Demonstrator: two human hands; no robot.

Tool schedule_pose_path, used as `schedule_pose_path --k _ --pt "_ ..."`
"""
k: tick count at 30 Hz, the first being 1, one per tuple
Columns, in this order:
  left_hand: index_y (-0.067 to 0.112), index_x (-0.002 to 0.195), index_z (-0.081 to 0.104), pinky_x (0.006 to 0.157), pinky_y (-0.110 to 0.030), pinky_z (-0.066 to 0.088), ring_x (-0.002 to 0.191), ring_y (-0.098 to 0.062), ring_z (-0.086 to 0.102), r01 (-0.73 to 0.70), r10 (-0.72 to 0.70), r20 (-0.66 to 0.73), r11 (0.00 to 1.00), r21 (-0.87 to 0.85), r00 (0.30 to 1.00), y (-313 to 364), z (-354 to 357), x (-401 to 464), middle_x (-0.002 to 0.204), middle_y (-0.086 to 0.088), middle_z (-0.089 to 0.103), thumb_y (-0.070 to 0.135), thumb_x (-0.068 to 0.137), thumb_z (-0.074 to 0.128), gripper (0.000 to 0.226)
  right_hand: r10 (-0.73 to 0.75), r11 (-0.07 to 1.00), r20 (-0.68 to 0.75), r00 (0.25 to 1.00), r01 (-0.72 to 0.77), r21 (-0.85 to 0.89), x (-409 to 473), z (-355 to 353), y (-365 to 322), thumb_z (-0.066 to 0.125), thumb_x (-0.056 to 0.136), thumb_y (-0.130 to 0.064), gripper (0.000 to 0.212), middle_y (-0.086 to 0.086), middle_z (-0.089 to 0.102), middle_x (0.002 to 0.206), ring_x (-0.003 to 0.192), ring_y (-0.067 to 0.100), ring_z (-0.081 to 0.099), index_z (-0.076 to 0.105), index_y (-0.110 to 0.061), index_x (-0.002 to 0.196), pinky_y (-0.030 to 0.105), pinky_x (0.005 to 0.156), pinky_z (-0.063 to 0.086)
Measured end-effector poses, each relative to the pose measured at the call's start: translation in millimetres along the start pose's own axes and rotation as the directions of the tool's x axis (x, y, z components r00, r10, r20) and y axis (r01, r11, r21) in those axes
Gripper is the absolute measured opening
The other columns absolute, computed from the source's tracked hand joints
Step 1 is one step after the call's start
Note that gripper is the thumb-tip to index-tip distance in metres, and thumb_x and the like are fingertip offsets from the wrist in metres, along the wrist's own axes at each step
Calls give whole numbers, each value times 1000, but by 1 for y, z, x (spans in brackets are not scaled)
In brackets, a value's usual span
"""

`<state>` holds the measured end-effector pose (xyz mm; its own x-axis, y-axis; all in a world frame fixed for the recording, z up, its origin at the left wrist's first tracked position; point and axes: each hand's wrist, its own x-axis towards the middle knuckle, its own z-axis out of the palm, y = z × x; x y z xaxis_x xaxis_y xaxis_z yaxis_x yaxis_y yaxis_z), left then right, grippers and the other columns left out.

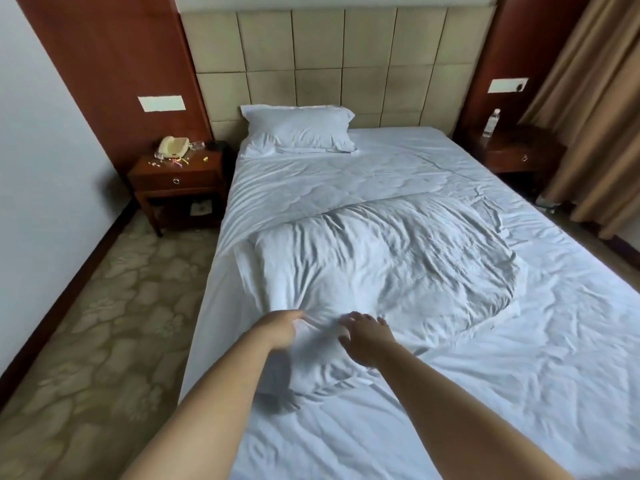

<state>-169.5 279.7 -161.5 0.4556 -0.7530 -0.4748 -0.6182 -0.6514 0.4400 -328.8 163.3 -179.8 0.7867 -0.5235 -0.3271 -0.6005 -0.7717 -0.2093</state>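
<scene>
A crumpled white duvet (381, 258) lies in the middle of the bed (561, 334), nearer the foot than the pillow (299, 131). The left hand (282, 329) grips its near edge, fingers curled round the cloth. The right hand (367, 339) rests just beside it, fingers spread wide on the duvet. A phone (172, 147) sits on the nightstand (180, 176).

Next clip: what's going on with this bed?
A person is handling the bedding. The left hand pinches a fold at the near edge of the crumpled white duvet, and the right hand lies open on it just beside. The duvet sits bunched mid-bed over the sheet, not yet spread out; one pillow rests by the headboard.
</scene>
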Motion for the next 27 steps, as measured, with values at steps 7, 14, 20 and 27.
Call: schedule_pose_path --k 7,14,20,27 --pt "15 108 63 92 -41 51 108 -33 61 -38 -16 -283 982 -184 959 -13 -55 49 128 -11 54 1 93 33 36 -37 994 -216 976 58 92 62 -16 -46 38 97 -34 47 2 25 152 143 22 19 36 -19 142 39 116 17" --pt "28 153 -2 119 -46 -2 147 -16 -15 52 25 -183 915 401 983 -43 -49 134 160 3 -16 41 102 17 55 11 995 -356 934 23 92 101 72 -47 32 92 -50 63 7 21 157 146 23 17 30 -21 149 48 114 6" --pt "28 147 -21 117 -51 -8 144 -22 -24 90 15 -183 830 551 983 -89 20 174 155 -9 -29 46 100 13 61 -16 995 -407 913 55 85 122 132 -36 40 88 -47 64 3 22 156 148 16 0 35 -21 147 46 118 3" --pt "38 150 -8 118 -48 -4 147 -20 -13 -42 10 66 859 510 998 -93 -7 193 159 -4 -17 52 99 18 60 122 992 -216 969 -116 39 132 121 -50 20 86 -57 71 4 23 158 146 22 19 35 -25 147 45 116 0"
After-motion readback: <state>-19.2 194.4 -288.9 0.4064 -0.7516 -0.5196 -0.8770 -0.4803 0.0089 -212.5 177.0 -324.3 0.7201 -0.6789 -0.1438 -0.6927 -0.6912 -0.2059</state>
